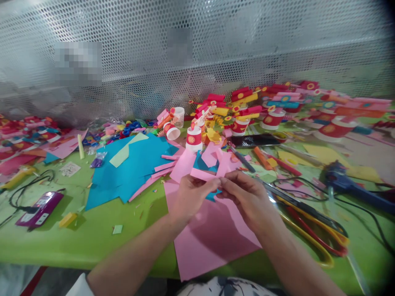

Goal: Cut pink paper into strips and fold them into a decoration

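Note:
A small pink paper strip [203,174] is pinched between the fingertips of my left hand [191,196] and my right hand [247,195]. The two hands meet at the middle of the view, thumbs close together. Beneath them lies a large pink paper sheet [212,246] near the table's front edge. Just beyond the fingers are cut pink paper pieces [211,153] and a bit of blue paper. A red and white paper cup [194,139] stands upright behind these pieces.
Blue paper sheets [114,176] lie left of my hands. To the right are yellow-handled scissors [308,230], a blue glue gun [354,189] with its cable, and a black phone [255,140]. Several decorated cups [273,119] stand at the back. A purple power socket [41,209] sits far left.

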### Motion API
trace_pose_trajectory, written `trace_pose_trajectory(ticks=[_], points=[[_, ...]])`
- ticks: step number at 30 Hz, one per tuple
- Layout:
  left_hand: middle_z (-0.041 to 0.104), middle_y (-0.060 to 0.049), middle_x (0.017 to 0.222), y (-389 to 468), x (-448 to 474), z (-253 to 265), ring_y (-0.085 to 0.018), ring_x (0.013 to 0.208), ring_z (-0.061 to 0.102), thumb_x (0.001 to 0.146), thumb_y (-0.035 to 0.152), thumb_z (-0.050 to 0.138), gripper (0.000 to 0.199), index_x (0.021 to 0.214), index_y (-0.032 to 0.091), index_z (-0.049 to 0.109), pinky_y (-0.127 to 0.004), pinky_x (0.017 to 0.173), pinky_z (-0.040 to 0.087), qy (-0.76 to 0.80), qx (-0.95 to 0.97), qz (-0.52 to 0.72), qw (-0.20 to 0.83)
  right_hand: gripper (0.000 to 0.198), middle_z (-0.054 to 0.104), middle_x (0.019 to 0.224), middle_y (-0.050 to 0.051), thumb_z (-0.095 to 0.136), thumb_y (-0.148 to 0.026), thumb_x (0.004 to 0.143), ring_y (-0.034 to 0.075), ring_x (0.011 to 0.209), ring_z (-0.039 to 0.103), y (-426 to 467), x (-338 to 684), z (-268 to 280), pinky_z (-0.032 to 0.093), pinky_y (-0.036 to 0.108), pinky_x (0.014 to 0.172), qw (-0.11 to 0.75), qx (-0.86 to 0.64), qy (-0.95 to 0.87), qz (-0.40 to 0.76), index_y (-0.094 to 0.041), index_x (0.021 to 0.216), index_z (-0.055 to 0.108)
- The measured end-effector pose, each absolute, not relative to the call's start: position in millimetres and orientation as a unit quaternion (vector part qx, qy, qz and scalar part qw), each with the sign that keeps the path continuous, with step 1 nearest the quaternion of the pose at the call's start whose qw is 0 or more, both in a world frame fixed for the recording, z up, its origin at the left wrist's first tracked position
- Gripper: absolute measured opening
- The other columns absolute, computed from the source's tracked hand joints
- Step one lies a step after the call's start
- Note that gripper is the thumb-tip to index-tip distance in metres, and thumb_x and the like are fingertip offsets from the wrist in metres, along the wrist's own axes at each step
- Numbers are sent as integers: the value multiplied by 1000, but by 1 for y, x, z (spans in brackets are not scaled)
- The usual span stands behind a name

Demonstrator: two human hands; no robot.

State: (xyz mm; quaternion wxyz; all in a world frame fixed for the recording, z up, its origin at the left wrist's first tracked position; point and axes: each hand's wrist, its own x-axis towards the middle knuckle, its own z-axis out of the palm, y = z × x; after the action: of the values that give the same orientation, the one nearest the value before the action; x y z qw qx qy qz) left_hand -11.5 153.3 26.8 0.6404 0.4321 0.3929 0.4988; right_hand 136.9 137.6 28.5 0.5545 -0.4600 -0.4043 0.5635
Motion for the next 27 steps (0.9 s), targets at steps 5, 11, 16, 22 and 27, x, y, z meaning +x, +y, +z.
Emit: trace_pose_trajectory(ticks=[5,11,16,22,27], points=[[74,-3,73,154,-12,29,-17,71,68,73,32,83,18,78,15,77,-30,69,57,400,405,504,649,30,69,76,2,87,-47,72,16,73,65,136,135,30,60,29,68,548,-474,-419,547,-20,77,75],[72,-3,75,157,-15,27,-16,72,69,74,26,80,12,80,17,77,-30,74,57,410,389,510,648,34,72,81,4,88,-49,71,17,75,68,135,134,31,61,30,67,536,-479,-432,545,-19,84,77],[71,-2,72,158,-15,28,-15,67,68,72,24,81,10,75,16,74,-29,71,56,410,360,520,657,34,70,84,2,89,-45,71,16,76,68,136,135,27,62,29,66,541,-467,-424,556,-20,90,75],[72,-4,77,158,-15,25,-17,70,69,76,26,79,12,80,16,75,-30,71,56,404,380,521,649,35,69,93,3,88,-42,74,14,77,66,137,137,26,60,25,62,541,-454,-408,578,-22,98,73],[72,-4,74,158,-14,27,-17,69,69,74,26,81,13,79,15,75,-31,71,56,407,371,523,651,29,66,88,-1,88,-39,74,11,72,62,138,138,27,58,21,59,541,-433,-401,599,-25,93,72]])
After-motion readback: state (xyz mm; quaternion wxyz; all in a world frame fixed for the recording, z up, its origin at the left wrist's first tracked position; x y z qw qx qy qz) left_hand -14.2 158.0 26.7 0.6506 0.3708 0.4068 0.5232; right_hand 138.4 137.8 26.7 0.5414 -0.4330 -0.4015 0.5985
